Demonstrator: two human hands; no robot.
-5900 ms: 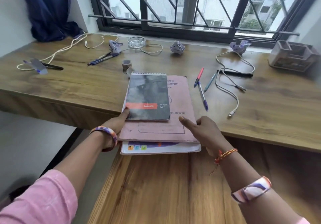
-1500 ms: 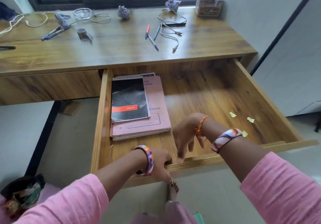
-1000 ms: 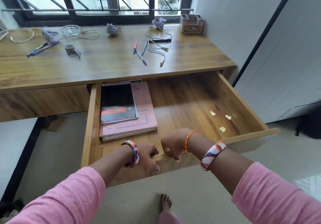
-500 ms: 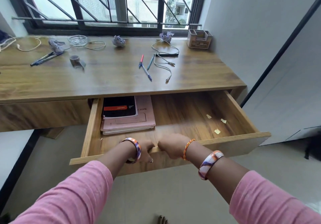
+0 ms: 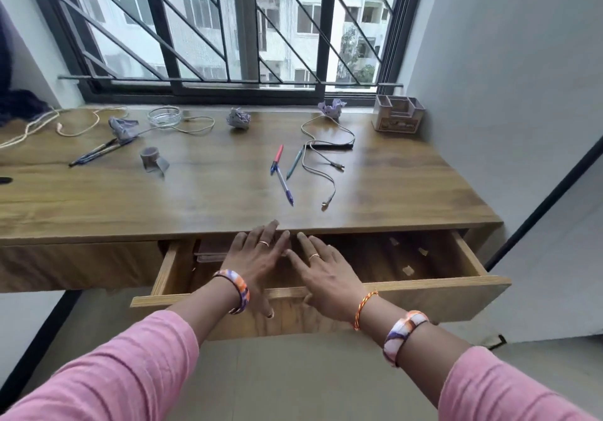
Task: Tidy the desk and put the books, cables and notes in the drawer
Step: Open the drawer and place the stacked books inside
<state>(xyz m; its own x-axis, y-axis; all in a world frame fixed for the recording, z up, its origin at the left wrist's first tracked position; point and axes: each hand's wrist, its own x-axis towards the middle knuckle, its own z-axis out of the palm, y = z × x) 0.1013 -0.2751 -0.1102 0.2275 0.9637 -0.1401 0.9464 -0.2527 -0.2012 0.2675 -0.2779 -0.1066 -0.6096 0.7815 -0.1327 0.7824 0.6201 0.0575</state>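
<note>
Wooden window-side desk (image 5: 195, 198) with its wide plywood drawer (image 5: 424, 286) standing part-open, pink books (image 5: 212, 251) lying inside at left. Left hand (image 5: 257, 257) and right hand (image 5: 321, 273) are stretching flat and empty across it; pushing further risks pinching fingers (image 5: 301, 239) under the desktop, and the grey cable (image 5: 321, 166) is lying unstowed.

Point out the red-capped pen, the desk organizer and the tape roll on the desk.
red-capped pen (image 5: 278, 157): head view, red upper barrel.
desk organizer (image 5: 397, 114): head view, front wall.
tape roll (image 5: 149, 153): head view, roll's top.
</note>
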